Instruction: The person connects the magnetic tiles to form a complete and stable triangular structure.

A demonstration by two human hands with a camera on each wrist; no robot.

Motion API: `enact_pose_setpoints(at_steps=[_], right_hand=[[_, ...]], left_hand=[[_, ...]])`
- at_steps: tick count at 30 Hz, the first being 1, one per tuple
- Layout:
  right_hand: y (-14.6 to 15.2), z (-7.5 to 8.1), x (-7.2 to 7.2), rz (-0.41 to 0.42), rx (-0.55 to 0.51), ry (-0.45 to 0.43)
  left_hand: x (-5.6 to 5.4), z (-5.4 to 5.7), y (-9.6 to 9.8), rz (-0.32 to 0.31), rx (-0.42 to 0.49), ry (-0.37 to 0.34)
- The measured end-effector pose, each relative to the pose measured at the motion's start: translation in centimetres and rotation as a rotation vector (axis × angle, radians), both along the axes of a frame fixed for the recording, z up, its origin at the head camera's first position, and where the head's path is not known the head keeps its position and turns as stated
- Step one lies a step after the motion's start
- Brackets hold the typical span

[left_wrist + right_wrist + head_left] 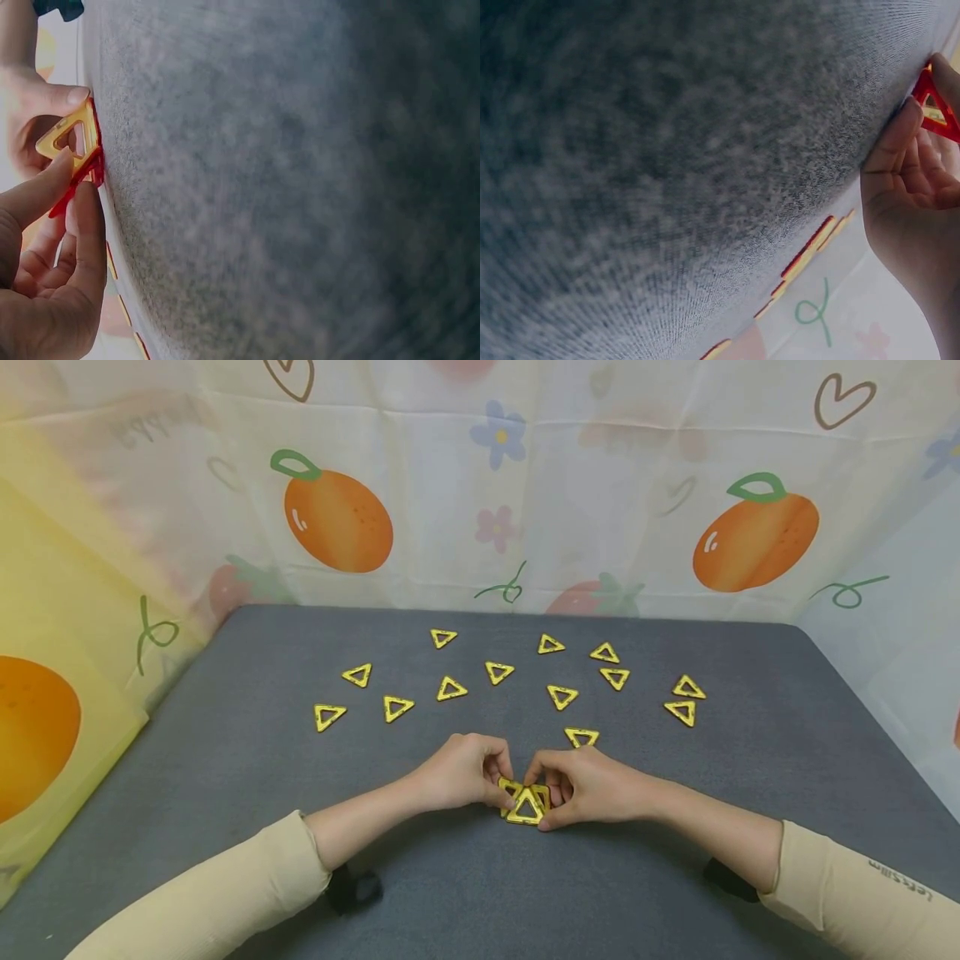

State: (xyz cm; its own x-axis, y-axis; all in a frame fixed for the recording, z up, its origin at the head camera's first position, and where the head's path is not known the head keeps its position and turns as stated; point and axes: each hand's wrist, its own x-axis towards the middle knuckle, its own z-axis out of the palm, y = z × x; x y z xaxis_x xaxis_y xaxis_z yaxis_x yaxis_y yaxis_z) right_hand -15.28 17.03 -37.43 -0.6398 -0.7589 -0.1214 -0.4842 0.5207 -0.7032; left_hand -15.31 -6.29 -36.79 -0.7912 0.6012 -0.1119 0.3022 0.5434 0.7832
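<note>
Three yellow triangular frame tiles lean together on the table, the front triangle tile facing me with one tile to each side behind it. My left hand pinches the left side of this group between thumb and fingers. On the right side my right hand pinches the group, thumb low near the front tile's right corner and index finger at the top. In the left wrist view the yellow tile stands tilted up, with red edges beside it. A red triangle side shows at the right thumb in the right wrist view.
Several loose yellow triangle tiles lie flat across the far half of the grey table; one tile lies just beyond the right hand. A fruit-patterned cloth hangs behind the table. Dark wrist gear shows under the left forearm.
</note>
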Motion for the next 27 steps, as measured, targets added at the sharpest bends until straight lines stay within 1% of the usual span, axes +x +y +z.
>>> enact_pose_setpoints(at_steps=[4,10,18,23,27], right_hand=[[0.06,-0.04,0.00,0.007,-0.007,0.003],[0.00,0.08,0.03,-0.006,0.014,0.014],[-0.13,-0.23,-0.06,-0.035,-0.005,0.019],[-0.31,-0.20,-0.06,-0.053,-0.023,0.016],[-0.42,-0.06,-0.07,-0.056,-0.024,0.047]], left_hand=[[0.09,-0.01,0.05,-0.007,0.014,-0.001],[0.18,-0.11,0.09,-0.020,0.033,-0.011],[0.40,-0.43,0.16,-0.057,0.030,0.019],[0.55,-0.43,0.25,-0.055,0.039,0.019],[0.64,-0.40,0.49,-0.039,0.037,0.031]])
